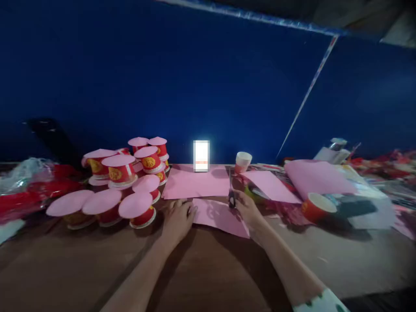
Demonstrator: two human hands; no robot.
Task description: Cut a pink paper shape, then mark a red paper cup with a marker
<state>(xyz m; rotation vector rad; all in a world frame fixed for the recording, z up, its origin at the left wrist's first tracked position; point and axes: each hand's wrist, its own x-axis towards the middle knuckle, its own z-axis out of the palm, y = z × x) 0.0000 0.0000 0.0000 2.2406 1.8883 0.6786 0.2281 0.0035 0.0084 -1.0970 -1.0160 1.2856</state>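
So the pink paper sheet (217,214) is laid on the brown table (208,268), right between the two hands, which are kept apart. It's plain pale pink, with a few soft shadows cast across the middle, and its near edge is slanted down to the right, ending in a pointed corner. A bigger pink sheet (195,184) is spread just behind it. The left hand (179,216) is placed palm down at the left end of the small sheet, fingers bent and thumb side turned toward the paper; whether the edge is actually pinched can't be told from here. The dark-handled scissors (232,199) are gripped in the right hand (245,206), over by the sheet's right side, with the blades pointed away from the body, though they're pretty blurred. Both forearms are stretched forward from the near edge of the view, angled in toward each other. Off to the left, red cups (117,174) are grouped and partly stacked, topped with shallow pink paper cones (147,183).
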